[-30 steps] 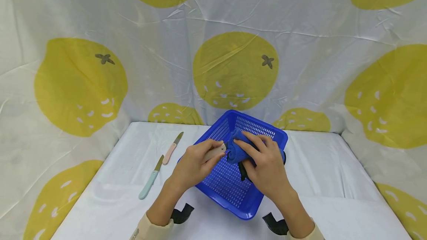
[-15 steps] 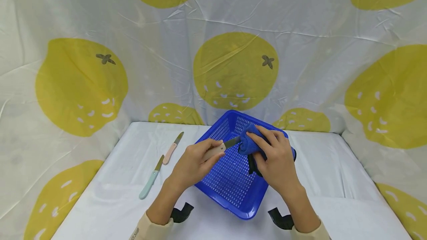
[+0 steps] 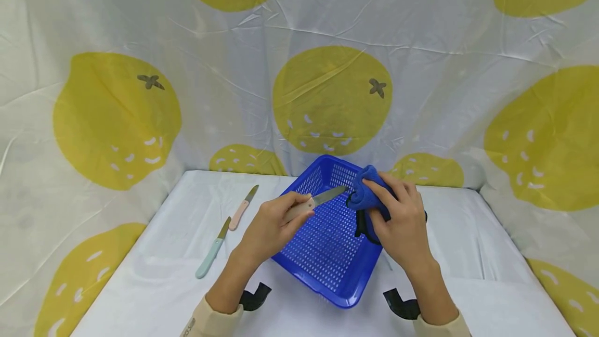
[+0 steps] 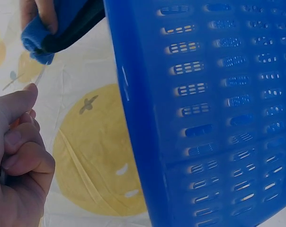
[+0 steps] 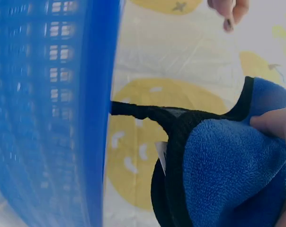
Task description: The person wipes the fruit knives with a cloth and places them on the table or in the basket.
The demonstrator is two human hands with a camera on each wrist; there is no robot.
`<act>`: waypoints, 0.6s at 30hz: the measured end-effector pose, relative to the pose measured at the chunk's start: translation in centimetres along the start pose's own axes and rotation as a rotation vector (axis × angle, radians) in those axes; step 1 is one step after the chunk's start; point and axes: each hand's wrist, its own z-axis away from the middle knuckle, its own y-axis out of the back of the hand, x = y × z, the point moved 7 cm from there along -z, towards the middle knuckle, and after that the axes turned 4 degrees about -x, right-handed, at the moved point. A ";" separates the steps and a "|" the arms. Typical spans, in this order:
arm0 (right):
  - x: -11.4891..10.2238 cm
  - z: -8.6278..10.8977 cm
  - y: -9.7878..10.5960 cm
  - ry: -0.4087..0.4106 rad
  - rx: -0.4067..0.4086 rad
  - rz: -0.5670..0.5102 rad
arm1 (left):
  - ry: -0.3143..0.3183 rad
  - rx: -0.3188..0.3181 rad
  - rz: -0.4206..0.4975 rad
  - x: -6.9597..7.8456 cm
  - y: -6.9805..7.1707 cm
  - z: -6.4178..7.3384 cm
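Two knives [image 3: 209, 258] [image 3: 239, 215] on white table [image 3: 468, 243], patterned backdrop [image 3: 224, 61] (left grip [image 3: 267, 225] pinching third knife [image 3: 323, 198], right grip [image 3: 402, 220] cloth [image 3: 365, 191]).

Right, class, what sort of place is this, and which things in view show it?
Probably a makeshift indoor booth rather than an ordinary kitchen: a fruit-print curtain closes off the back and both sides, a white-covered table fills the space within, and a basket sits on it.

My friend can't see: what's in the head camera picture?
A person's left hand holds a knife over a blue basket, blade tip close to a blue cloth gripped by the right hand. To the left, a pink-handled knife and a mint-handled knife lie on a white table.
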 end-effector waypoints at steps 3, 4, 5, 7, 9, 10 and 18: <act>-1.0 0.1 -0.3 0.016 -0.027 -0.026 | 0.008 0.001 -0.013 -0.1 -0.1 0.0; -1.3 0.1 -0.5 0.022 -0.036 -0.033 | 0.011 -0.001 -0.017 -0.1 -0.1 0.0; -1.7 0.1 -0.6 0.026 -0.048 -0.040 | 0.014 -0.001 -0.022 -0.1 -0.2 0.0; -2.4 0.1 -0.9 0.041 -0.062 -0.053 | 0.014 -0.002 -0.031 -0.2 -0.3 0.0; -3.1 0.2 -1.1 0.058 -0.073 -0.063 | 0.010 -0.003 -0.038 -0.1 -0.4 0.0; -3.4 0.2 -1.2 0.067 -0.079 -0.065 | 0.005 -0.003 -0.040 -0.1 -0.4 0.0; -5.3 0.5 -2.5 0.133 -0.116 -0.076 | -0.046 -0.001 -0.028 0.2 -0.7 -0.1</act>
